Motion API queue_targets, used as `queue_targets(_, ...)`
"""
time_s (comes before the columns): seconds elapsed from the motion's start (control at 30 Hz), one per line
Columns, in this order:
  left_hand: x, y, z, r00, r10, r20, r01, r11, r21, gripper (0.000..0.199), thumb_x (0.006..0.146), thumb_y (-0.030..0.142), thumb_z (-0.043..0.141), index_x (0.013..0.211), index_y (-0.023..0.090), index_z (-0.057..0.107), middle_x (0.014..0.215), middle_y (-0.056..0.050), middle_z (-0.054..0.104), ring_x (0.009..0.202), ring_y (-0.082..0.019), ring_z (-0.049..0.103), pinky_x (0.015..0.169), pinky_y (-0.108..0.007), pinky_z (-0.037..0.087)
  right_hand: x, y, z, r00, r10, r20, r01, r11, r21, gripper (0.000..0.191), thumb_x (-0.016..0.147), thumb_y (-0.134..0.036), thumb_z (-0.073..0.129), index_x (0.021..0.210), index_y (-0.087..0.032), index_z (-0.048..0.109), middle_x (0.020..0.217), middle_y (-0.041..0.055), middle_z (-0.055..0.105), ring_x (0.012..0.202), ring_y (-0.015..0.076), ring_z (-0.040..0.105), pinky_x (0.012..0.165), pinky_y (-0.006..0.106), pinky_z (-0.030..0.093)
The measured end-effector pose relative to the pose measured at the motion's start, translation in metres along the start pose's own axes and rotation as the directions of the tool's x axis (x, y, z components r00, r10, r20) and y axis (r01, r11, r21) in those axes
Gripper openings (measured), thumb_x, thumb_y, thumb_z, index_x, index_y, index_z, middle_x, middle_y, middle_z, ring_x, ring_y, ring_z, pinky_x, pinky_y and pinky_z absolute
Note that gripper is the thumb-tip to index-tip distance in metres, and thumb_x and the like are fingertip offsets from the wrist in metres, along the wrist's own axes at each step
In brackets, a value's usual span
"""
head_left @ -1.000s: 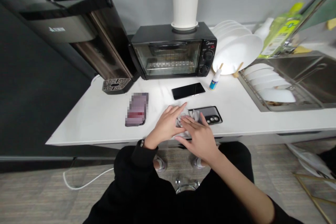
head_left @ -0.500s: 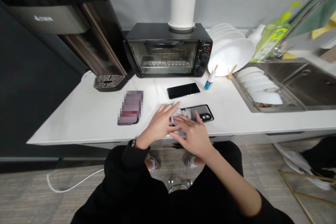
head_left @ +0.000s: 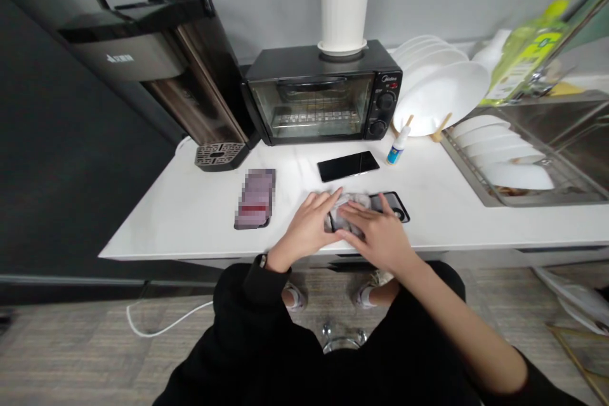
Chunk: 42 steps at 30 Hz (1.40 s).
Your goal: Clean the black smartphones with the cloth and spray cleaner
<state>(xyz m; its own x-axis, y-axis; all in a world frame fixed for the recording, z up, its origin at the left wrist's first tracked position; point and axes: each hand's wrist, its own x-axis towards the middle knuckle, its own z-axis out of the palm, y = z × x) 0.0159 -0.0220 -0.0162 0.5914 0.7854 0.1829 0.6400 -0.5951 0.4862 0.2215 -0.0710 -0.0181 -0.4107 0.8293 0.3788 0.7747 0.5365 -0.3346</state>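
Loosely spread, my right fingers (head_left: 364,219) rest on crumpled cloth (head_left: 356,200) over a black-rimmed phone (head_left: 398,202); my outstretched left fingers (head_left: 329,202) flank the cloth.

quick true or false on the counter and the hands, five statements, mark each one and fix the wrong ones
1. The right hand rests on a crumpled grey cloth. True.
2. The white cup of sticks stands inside the sink. False: the white cup stands on top of the toaster oven.
3. The small bottle stands to the right of the black-screened phone. True.
4. The left hand is holding the small bottle. False: the left hand is at the cloth, beside the right hand.
5. The plates beside the oven lie flat in a pile. False: the plates stand tilted on edge.
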Motion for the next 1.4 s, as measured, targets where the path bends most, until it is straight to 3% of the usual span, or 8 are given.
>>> queue_targets(0.13, 0.002, 0.002, 0.001, 0.999, -0.028, -0.024, 0.028, 1.0, 0.002, 0.099, 0.085, 0.056, 0.078, 0.165, 0.029, 0.027, 0.139, -0.01, 0.06, 0.122, -0.033, 0.051, 0.109, -0.048, 0.044, -0.024, 0.042, -0.022, 0.985, 0.115, -0.126, -0.134, 0.979, -0.153, 0.039, 0.107, -0.047, 0.049, 0.13, -0.024, 0.071, 0.128, 0.0084, 0.076, 0.118, 0.0289, 0.073, 0.127, 0.062, 0.02)
queue_targets(0.27, 0.006, 0.006, 0.004, 1.0, -0.011, 0.011, 0.011, 1.0, -0.009, 0.104, 0.082, 0.056, 0.081, 0.166, 0.031, 0.026, 0.143, -0.009, 0.06, 0.125, -0.034, 0.051, 0.114, -0.05, 0.039, -0.053, 0.021, -0.016, 0.965, 0.161, -0.205, -0.205, 0.954, -0.22, 0.051, 0.104, -0.052, 0.053, 0.14, -0.019, 0.065, 0.139, 0.0161, 0.069, 0.126, 0.0346, 0.068, 0.126, 0.062, 0.024)
queue_targets(0.43, 0.001, 0.001, 0.001, 1.0, -0.014, 0.017, 0.014, 1.0, 0.01, 0.099, 0.084, 0.041, 0.081, 0.165, 0.026, 0.028, 0.138, -0.011, 0.059, 0.12, -0.032, 0.051, 0.109, -0.046, 0.045, -0.019, -0.023, 0.012, 0.998, 0.052, -0.033, -0.052, 0.999, 0.004, 0.052, 0.102, -0.058, 0.055, 0.137, -0.02, 0.067, 0.142, 0.0123, 0.068, 0.134, 0.0316, 0.063, 0.127, 0.063, 0.019)
queue_targets(0.63, 0.003, 0.002, 0.002, 0.999, -0.032, -0.028, 0.032, 0.999, 0.014, 0.1, 0.083, 0.054, 0.08, 0.165, 0.026, 0.03, 0.135, -0.012, 0.06, 0.121, -0.034, 0.051, 0.108, -0.049, 0.045, -0.026, 0.026, -0.006, 0.957, 0.221, -0.187, -0.247, 0.96, -0.13, 0.04, 0.108, -0.045, 0.048, 0.134, -0.023, 0.068, 0.136, 0.0107, 0.071, 0.127, 0.0313, 0.068, 0.125, 0.07, 0.015)
queue_targets(0.87, 0.002, 0.0, 0.002, 1.0, 0.011, -0.021, -0.011, 1.0, -0.016, 0.094, 0.085, 0.04, 0.081, 0.164, 0.025, 0.032, 0.133, -0.011, 0.058, 0.127, -0.031, 0.05, 0.113, -0.046, 0.044, -0.024, -0.013, 0.008, 1.0, 0.003, -0.007, -0.004, 0.999, -0.037, 0.051, 0.104, -0.053, 0.054, 0.144, -0.021, 0.061, 0.146, 0.0114, 0.064, 0.14, 0.0302, 0.058, 0.128, 0.062, 0.019)
queue_targets(1.07, 0.002, 0.002, 0.003, 0.998, -0.024, -0.051, 0.024, 1.0, 0.003, 0.094, 0.086, 0.053, 0.078, 0.163, 0.023, 0.033, 0.13, -0.012, 0.058, 0.123, -0.033, 0.051, 0.109, -0.049, 0.046, -0.017, 0.019, -0.005, 0.947, 0.234, -0.222, -0.274, 0.947, -0.17, 0.041, 0.108, -0.046, 0.048, 0.13, -0.02, 0.07, 0.134, 0.014, 0.073, 0.124, 0.0332, 0.07, 0.126, 0.071, 0.01)
queue_targets(1.27, 0.002, 0.003, 0.004, 0.999, -0.019, -0.049, 0.02, 1.0, 0.008, 0.092, 0.086, 0.043, 0.079, 0.163, 0.023, 0.033, 0.128, -0.012, 0.057, 0.122, -0.032, 0.051, 0.109, -0.047, 0.047, -0.016, -0.003, 0.005, 1.0, 0.014, -0.012, -0.014, 1.0, -0.024, 0.046, 0.107, -0.05, 0.05, 0.138, -0.019, 0.065, 0.143, 0.0115, 0.067, 0.136, 0.0288, 0.062, 0.128, 0.059, 0.021)
queue_targets(1.4, 0.0, 0.002, 0.004, 0.996, -0.051, -0.073, 0.053, 0.998, 0.028, 0.094, 0.086, 0.049, 0.078, 0.164, 0.026, 0.031, 0.128, -0.012, 0.057, 0.123, -0.033, 0.051, 0.109, -0.05, 0.046, -0.008, 0.023, -0.009, 0.977, 0.176, -0.12, -0.19, 0.974, -0.122, 0.038, 0.109, -0.046, 0.047, 0.127, -0.022, 0.071, 0.131, 0.0097, 0.075, 0.122, 0.0304, 0.071, 0.127, 0.068, 0.014)
